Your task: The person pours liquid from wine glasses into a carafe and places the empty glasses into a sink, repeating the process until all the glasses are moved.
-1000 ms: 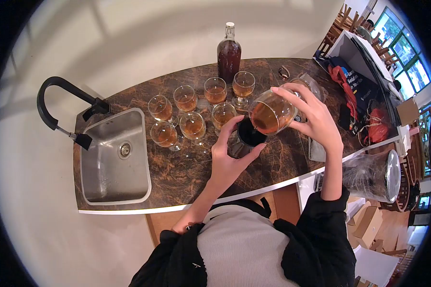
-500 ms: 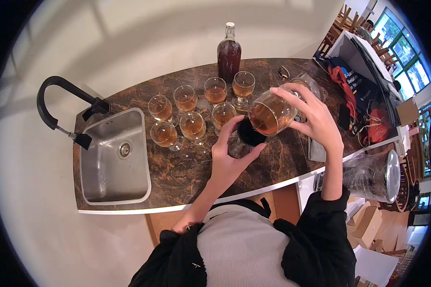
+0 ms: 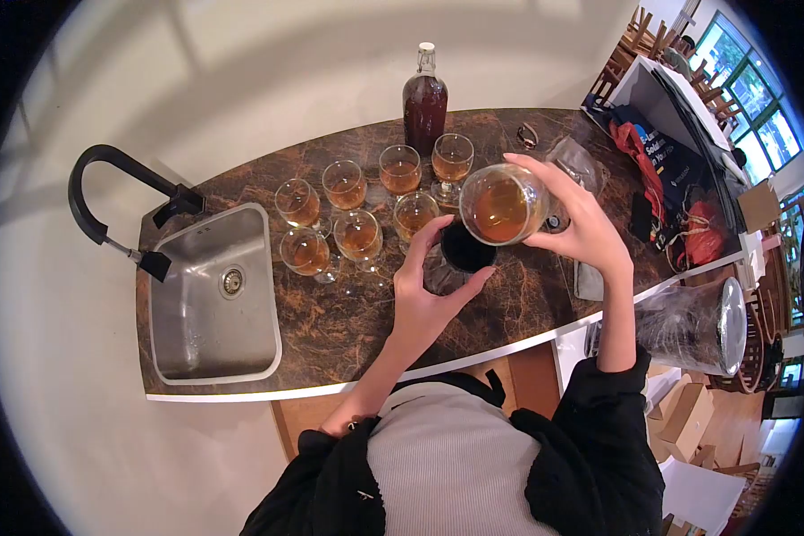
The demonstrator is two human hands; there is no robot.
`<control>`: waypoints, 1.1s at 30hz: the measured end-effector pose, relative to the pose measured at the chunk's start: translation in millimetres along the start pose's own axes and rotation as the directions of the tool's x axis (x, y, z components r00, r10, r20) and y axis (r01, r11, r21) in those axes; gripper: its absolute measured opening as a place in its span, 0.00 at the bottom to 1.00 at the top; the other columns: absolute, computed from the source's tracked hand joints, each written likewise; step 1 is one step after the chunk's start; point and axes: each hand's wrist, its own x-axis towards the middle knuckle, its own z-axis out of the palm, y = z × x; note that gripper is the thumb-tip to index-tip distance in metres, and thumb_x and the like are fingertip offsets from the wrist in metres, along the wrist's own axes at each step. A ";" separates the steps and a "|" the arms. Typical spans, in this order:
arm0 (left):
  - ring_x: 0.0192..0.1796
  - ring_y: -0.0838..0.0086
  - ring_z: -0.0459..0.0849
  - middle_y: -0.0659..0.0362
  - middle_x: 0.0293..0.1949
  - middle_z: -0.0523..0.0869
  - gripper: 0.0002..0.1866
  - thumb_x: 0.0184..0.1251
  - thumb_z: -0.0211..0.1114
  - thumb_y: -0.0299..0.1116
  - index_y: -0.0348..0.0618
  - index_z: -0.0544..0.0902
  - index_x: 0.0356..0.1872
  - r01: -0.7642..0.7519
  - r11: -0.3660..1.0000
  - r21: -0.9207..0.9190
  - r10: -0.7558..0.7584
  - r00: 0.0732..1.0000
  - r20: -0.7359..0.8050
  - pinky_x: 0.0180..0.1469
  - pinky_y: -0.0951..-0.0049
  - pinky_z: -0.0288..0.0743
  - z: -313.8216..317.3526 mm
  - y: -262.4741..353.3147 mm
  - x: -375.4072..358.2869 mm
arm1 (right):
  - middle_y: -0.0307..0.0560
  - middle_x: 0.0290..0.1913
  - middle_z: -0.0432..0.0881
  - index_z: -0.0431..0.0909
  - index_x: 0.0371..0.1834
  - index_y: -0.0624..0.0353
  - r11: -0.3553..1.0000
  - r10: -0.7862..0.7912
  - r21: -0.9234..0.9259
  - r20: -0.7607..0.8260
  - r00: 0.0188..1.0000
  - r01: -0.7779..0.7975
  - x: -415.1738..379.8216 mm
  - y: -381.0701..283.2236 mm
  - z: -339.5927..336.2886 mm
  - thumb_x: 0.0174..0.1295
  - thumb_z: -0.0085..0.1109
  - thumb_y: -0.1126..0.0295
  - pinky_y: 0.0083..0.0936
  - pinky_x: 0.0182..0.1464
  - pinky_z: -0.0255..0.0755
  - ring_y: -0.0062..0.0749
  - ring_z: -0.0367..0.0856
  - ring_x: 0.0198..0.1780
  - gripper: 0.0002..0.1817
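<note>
My left hand (image 3: 429,277) is curved around a black round-mouthed vessel (image 3: 467,250), with clear glass showing below its dark rim; its exact kind is hard to make out. In my right hand (image 3: 585,223) is a drinking glass (image 3: 502,207) with amber liquid, held slightly tilted over the right side of that dark mouth. Fingers and thumb grip the glass from the right. Several stemmed glasses of amber drink stand in two rows to the left, the nearest being a stemmed glass (image 3: 416,214) just beyond my left fingertips. Behind them rises a swing-top bottle (image 3: 425,107) of dark red-brown liquid.
A steel sink (image 3: 207,344) with a black faucet (image 3: 107,170) is at the left of the brown marbled counter (image 3: 330,326). To the right lie a crumpled clear bag (image 3: 576,161), red bags (image 3: 704,234) and a dark printed bag (image 3: 657,147). A plastic-wrapped cylinder (image 3: 688,326) sits beyond the edge.
The glass in my right hand has tipped back more upright, its mouth turning toward me. A thin stream seen at its lip before no longer shows. My left hand has barely moved.
</note>
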 end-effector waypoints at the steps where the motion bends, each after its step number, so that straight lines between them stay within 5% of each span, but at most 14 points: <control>1: 0.58 0.66 0.85 0.50 0.56 0.84 0.37 0.52 0.82 0.30 0.37 0.75 0.64 0.001 1.000 0.007 -0.001 1.000 -0.001 0.64 0.66 0.77 0.0 -0.1 -0.2 | 0.46 0.71 0.73 0.64 0.77 0.52 0.999 -0.002 0.042 -0.008 1.000 0.003 -0.7 4.3 3.0 0.47 0.76 0.70 0.39 0.68 0.73 0.43 0.76 0.69 0.49; 4: 0.58 0.65 0.85 0.50 0.57 0.84 0.37 0.52 0.82 0.30 0.37 0.75 0.64 0.000 1.000 0.021 0.000 1.000 -0.007 0.63 0.66 0.77 0.2 -0.6 -1.5 | 0.46 0.74 0.70 0.61 0.78 0.55 0.925 0.163 0.345 0.017 0.986 -0.159 -4.7 15.2 17.2 0.50 0.79 0.68 0.37 0.70 0.71 0.34 0.73 0.71 0.50; 13: 0.60 0.65 0.83 0.50 0.59 0.83 0.38 0.52 0.83 0.32 0.37 0.75 0.65 0.045 0.999 -0.011 -0.045 0.999 -0.001 0.66 0.65 0.75 -0.8 -4.2 -3.7 | 0.47 0.76 0.64 0.59 0.78 0.62 0.866 0.266 0.435 0.018 0.964 -0.247 -9.5 24.5 31.4 0.46 0.84 0.68 0.36 0.75 0.65 0.34 0.68 0.73 0.55; 17: 0.60 0.66 0.83 0.51 0.59 0.82 0.38 0.52 0.83 0.33 0.38 0.75 0.65 0.064 0.998 -0.016 -0.063 0.998 0.014 0.66 0.65 0.74 -1.7 -4.1 -3.4 | 0.46 0.76 0.66 0.57 0.80 0.57 0.904 0.204 0.386 -0.015 0.979 -0.183 -9.8 29.2 31.9 0.48 0.83 0.68 0.35 0.70 0.71 0.33 0.70 0.72 0.55; 29: 0.60 0.65 0.83 0.51 0.59 0.82 0.39 0.51 0.83 0.33 0.39 0.74 0.65 0.062 0.998 -0.014 -0.061 0.998 0.016 0.66 0.65 0.74 -1.3 -6.1 -5.2 | 0.48 0.75 0.68 0.62 0.77 0.58 0.905 0.179 0.386 0.038 0.983 -0.179 -2.3 16.0 19.3 0.48 0.79 0.71 0.37 0.77 0.62 0.37 0.69 0.74 0.50; 33: 0.61 0.65 0.82 0.51 0.60 0.81 0.39 0.51 0.83 0.33 0.39 0.74 0.65 0.067 0.998 -0.007 -0.067 0.998 0.022 0.66 0.65 0.74 -2.3 -2.8 -4.7 | 0.47 0.74 0.71 0.65 0.75 0.57 0.967 0.129 0.216 0.046 0.991 -0.136 0.6 10.8 10.7 0.47 0.77 0.72 0.38 0.76 0.62 0.41 0.70 0.74 0.48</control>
